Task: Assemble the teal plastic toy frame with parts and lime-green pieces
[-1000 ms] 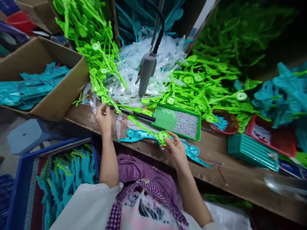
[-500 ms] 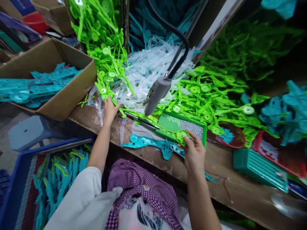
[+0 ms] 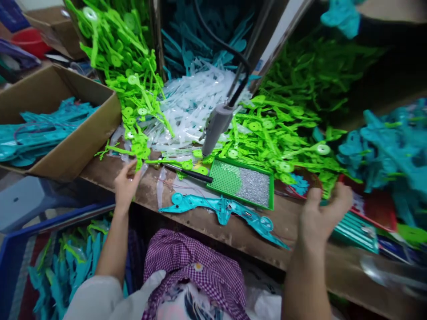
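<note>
- Your left hand (image 3: 126, 186) is at the near end of the left heap, thumb and fingers drawn close at the lower end of a lime-green piece (image 3: 140, 151); whether they pinch it, I cannot tell.
- Over on the far side, your right hand (image 3: 320, 218) is blurred, thumb and fingers wide apart, nothing visible between them, right above the baskets.
- In front of you lies the teal piece (image 3: 223, 210), glossy moulded plastic, long and wing-like, a round boss near each end, a short cross-shaped middle; it rests on the worn brown bench (image 3: 287, 218), touched by neither hand.
- Just behind it, the green tray (image 3: 225, 175): perforated floor showing on the left, small silvery metal bits (image 3: 255, 184) heaped on the right.
- A slim tool (image 3: 191, 172) with a smooth black handle points at that tray, and a grey cylindrical driver (image 3: 217, 129) hangs above on its cable.
- Behind, milky translucent strips (image 3: 196, 102) pile up between tangles of lime-green parts (image 3: 267, 133) with flat discs.
- On your left, a cardboard box (image 3: 83, 129) holds shiny teal parts; lower down, the blue crate (image 3: 50, 226) carries teal and green ones.
- By your right hand, light-blue bits (image 3: 299, 184) fill a red basket, pale pieces sit in another, and a ribbed teal box (image 3: 356, 232) stands in front.
</note>
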The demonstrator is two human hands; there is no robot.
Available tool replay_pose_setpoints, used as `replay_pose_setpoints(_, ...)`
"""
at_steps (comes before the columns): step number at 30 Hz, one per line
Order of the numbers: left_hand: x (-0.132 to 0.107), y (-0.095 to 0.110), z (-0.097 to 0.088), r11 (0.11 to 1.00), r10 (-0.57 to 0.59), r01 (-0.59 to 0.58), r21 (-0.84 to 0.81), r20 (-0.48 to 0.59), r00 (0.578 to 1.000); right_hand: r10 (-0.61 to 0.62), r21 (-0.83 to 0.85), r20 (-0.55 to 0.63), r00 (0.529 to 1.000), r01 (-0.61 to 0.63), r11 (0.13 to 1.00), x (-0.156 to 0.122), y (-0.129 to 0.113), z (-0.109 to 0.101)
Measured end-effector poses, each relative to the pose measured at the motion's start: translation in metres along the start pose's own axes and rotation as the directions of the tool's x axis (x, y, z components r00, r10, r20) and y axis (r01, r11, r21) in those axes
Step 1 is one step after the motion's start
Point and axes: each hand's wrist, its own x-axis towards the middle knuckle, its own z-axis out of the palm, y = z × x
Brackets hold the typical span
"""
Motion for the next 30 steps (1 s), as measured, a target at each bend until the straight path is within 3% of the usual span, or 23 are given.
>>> replay_pose_setpoints(2,-0.037,0.014,-0.009,0.993,0.105,-0.110,0.039,0.119,0.987,0.057,0.159,0.097,0.994,-0.072,0.985,-0.032,-0.035,-0.011)
replay_pose_setpoints(3,-0.054,0.021,-0.010,0.981,0.185,-0.193,0.012,0.218,0.958,-0.001,0.232,0.263,0.965,-0.062,0.971,-0.047,-0.055,-0.013)
replay_pose_setpoints(4,-0.070,0.030,-0.008,0.955,0.289,-0.294,-0.038,0.348,0.892,-0.103,0.307,0.452,0.886,-0.047,0.950,-0.059,-0.073,-0.012)
replay_pose_setpoints(5,-0.083,0.039,-0.004,0.912,0.399,-0.398,-0.100,0.439,0.805,-0.229,0.387,0.596,0.769,-0.025,0.922,-0.068,-0.090,-0.009)
replay_pose_setpoints(7,-0.103,0.057,0.009,0.786,0.590,-0.577,-0.222,0.551,0.590,-0.394,0.491,0.731,0.557,-0.028,0.871,-0.073,-0.114,-0.001)
replay_pose_setpoints(8,-0.109,0.065,0.015,0.731,0.642,-0.633,-0.254,0.571,0.512,-0.453,0.521,0.758,0.470,-0.019,0.853,-0.070,-0.123,0.001)
replay_pose_setpoints(9,-0.113,0.071,0.022,0.686,0.679,-0.677,-0.266,0.566,0.466,-0.489,0.535,0.772,0.406,0.001,0.845,-0.065,-0.129,0.002)
replay_pose_setpoints(10,-0.114,0.076,0.027,0.656,0.704,-0.710,-0.256,0.547,0.453,-0.512,0.537,0.780,0.359,0.034,0.843,-0.060,-0.133,0.001)
replay_pose_setpoints(13,-0.110,0.081,0.037,0.622,0.747,-0.764,-0.172,0.422,0.513,-0.543,0.522,0.787,0.292,0.154,0.839,-0.042,-0.144,-0.005)
replay_pose_setpoints(15,-0.106,0.080,0.042,0.670,0.727,-0.738,-0.084,0.276,0.629,-0.554,0.533,0.773,0.307,0.157,0.831,-0.030,-0.148,-0.005)
replay_pose_setpoints(18,-0.103,0.075,0.052,0.832,0.554,-0.554,0.003,-0.034,0.832,-0.495,0.542,0.756,0.429,0.015,0.840,-0.016,-0.142,0.002)
replay_pose_setpoints(20,-0.098,0.069,0.059,0.898,0.437,-0.440,0.000,-0.102,0.893,-0.387,0.518,0.758,0.525,-0.125,0.846,-0.014,-0.126,0.007)
replay_pose_setpoints(22,-0.091,0.056,0.062,0.908,0.418,-0.419,0.020,0.035,0.908,-0.228,0.471,0.764,0.604,-0.280,0.836,-0.022,-0.106,0.005)
replay_pose_setpoints(24,-0.083,0.040,0.063,0.887,0.430,-0.458,0.064,0.252,0.867,-0.057,0.423,0.763,0.644,-0.432,0.796,-0.039,-0.088,-0.001)
replay_pose_setpoints(26,-0.077,0.024,0.062,0.874,0.399,-0.477,0.095,0.421,0.814,0.036,0.383,0.792,0.610,-0.542,0.748,-0.059,-0.076,-0.011)
replay_pose_setpoints(29,-0.068,0.012,0.062,0.892,0.303,-0.440,0.102,0.589,0.749,0.040,0.330,0.875,0.482,-0.655,0.680,-0.083,-0.065,-0.021)
replay_pose_setpoints(30,-0.064,0.010,0.062,0.901,0.274,-0.424,0.094,0.633,0.724,0.058,0.312,0.885,0.461,-0.682,0.661,-0.088,-0.062,-0.024)
